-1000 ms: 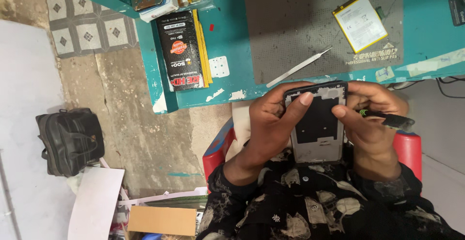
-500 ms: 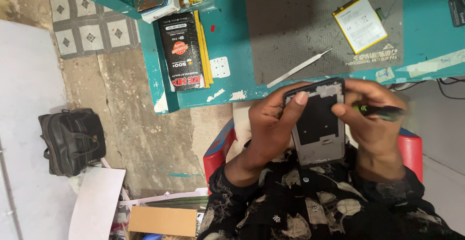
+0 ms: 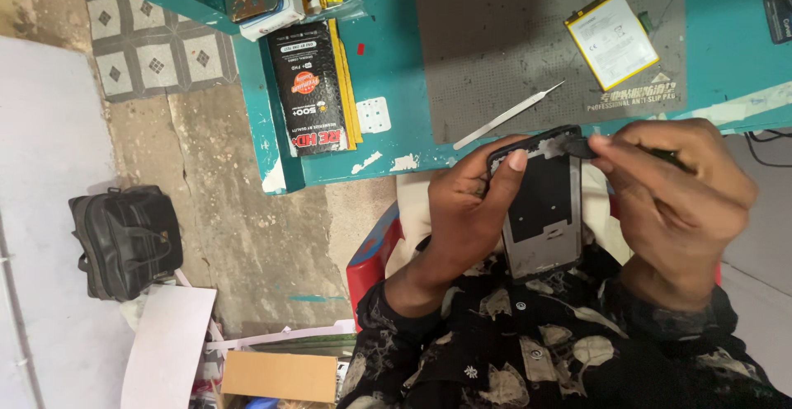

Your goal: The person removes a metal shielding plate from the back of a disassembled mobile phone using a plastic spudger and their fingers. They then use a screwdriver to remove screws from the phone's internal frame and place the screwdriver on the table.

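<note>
Centre-right of frame: left hand [image 3: 470, 211] grips opened phone [image 3: 543, 211] by edge; right hand [image 3: 672, 199] pinches dark tool [image 3: 590, 147] at top corner. Best keep phone steady, tool shallow, pressure light.

Teal workbench [image 3: 396, 79], grey mat [image 3: 495, 38], black phone frame [image 3: 540, 211] (grey inner plate), black-and-cream patterned shirt [image 3: 528, 359].

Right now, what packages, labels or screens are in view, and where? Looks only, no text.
Black box: flat, oblong, red-orange round badge, on the teal bench's left end.
Yellow packs: thin stack under the black box.
Battery: white label, yellow edge, on the grey mat.
Cardboard box: plain brown, on the floor.
</note>
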